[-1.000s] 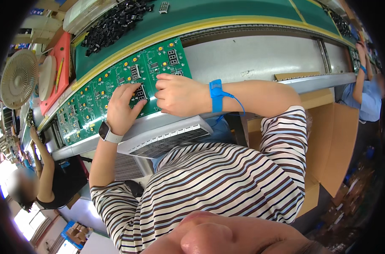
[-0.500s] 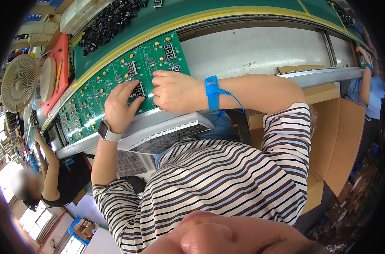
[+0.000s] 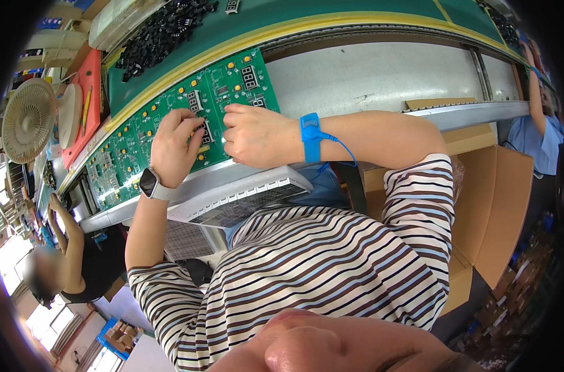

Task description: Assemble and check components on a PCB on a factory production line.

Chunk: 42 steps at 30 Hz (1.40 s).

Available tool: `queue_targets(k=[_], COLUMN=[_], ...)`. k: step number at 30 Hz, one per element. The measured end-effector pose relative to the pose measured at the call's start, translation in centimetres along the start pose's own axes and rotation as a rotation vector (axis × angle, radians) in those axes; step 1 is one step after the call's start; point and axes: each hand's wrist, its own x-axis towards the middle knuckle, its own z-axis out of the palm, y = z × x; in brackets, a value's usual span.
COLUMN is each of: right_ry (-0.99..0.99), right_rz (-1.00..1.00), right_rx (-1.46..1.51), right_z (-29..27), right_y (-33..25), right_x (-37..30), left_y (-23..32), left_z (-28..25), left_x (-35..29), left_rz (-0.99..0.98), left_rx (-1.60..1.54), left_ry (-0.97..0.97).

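Observation:
A long panel of green circuit boards (image 3: 216,77) lies on the rail before me, dotted with small yellow-capped buttons and black digit displays. My left hand (image 3: 175,149), wearing a smartwatch, is over the board with its thumb and bent fingertips drawn close together. They are beside the left edge of one digit display (image 3: 206,132); whatever is between them is too small to tell. My right hand (image 3: 255,136), with a blue wrist strap (image 3: 310,137), rests on the board with curled fingers, next to another digit display (image 3: 258,103). Its thumb and anything it holds are hidden.
Behind the boards, a heap of black parts (image 3: 161,40) lies on the green belt (image 3: 282,31). A round fan (image 3: 28,121) and red tray (image 3: 87,118) stand at left. An open cardboard box (image 3: 493,204) is below my right arm. Other people work at both sides.
My left thumb and fingers have closed toward each other and shifted slightly up and left, showing more of the display and board. My right hand stays nearly still.

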Motion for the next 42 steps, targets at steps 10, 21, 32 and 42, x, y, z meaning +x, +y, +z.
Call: queue_targets(k=[10, 21, 32, 42], right_ry=[-0.004, -0.052, -0.054, 0.002], right_rz=[-0.007, 0.024, 0.018, 0.018], right_rx=[0.009, 0.084, 0.066, 0.014], right_z=[-0.3, -0.5, -0.6, -0.8], right_y=[0.1, 0.2, 0.3, 0.1], right_x=[0.2, 0.1, 0.0, 0.0], left_y=[-3.3, -3.9, -4.2, -3.0], left_z=[-1.9, -2.2, -1.8, -2.3], left_x=[3.7, 4.7, 4.5, 5.5], left_rz=[0.057, 0.043, 0.054, 0.225], left_rx=[0.004, -0.012, -0.03, 0.153], left_ry=[-0.093, -0.233, -0.218, -0.13])
